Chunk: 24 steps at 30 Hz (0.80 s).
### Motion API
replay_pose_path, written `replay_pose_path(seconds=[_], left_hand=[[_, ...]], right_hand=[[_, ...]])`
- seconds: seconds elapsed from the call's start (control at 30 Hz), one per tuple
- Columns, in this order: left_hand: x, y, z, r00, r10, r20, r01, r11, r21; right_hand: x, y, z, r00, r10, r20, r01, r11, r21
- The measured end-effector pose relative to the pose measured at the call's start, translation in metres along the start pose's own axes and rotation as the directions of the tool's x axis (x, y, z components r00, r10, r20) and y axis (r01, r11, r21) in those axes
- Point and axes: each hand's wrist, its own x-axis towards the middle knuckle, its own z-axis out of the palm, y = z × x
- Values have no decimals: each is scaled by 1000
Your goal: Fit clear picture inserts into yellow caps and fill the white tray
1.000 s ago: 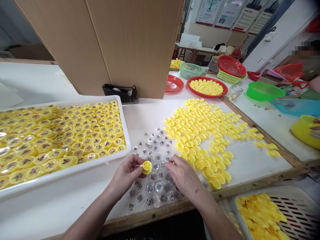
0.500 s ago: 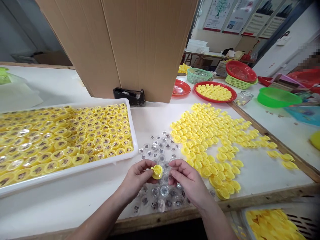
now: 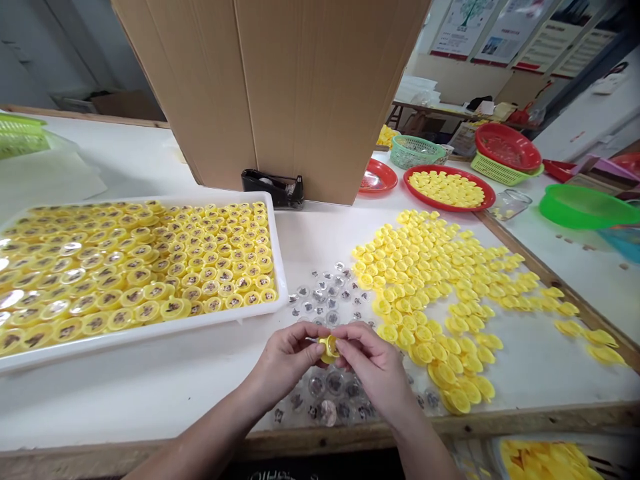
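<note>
Yellow cap (image 3: 329, 348) sits pinched in a narrow grip between left hand (image 3: 285, 357) and right hand (image 3: 373, 370), lower center. Clear discs (image 3: 325, 300) lie just beneath, within easy reach.

black tape dispenser (image 3: 273, 189), cardboard carton (image 3: 270, 93)

At the lower middle of the frame, the left hand (image 3: 285, 357) and the right hand (image 3: 373, 367) hold together a small yellow plastic cap (image 3: 329, 348) (fingers hide it, so perhaps it is a lid), above clear round capsules (image 3: 334, 383).
</note>
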Motion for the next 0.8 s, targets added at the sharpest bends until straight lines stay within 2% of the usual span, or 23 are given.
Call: replay_pose_path(seconds=[0.13,0.27,0.37,0.53,0.67,0.8], left_hand=[[6,-6,-1,999,1,-38,-2,1000,-27],[8,-8,0,1000,2,-26,-3,999,-46],[8,-11,0,1000,5,0,-5,998,-61],[7,-15,0,999,37,33,-33,995,-96],[6,-13,0,992,118,52,-116,992,-49],[6,-13,-1,987,143,69,-144,989,14]], right_hand=[[3,-10,-3,985,-171,20,170,948,-270],[2,-17,-10,967,-231,109,255,850,-460],[1,-20,-11,956,-268,123,289,765,-576],[1,-22,-9,953,-287,98,290,769,-570],[1,-24,-8,948,-305,92,303,773,-557],[0,-26,-7,946,-306,103,306,747,-591]])
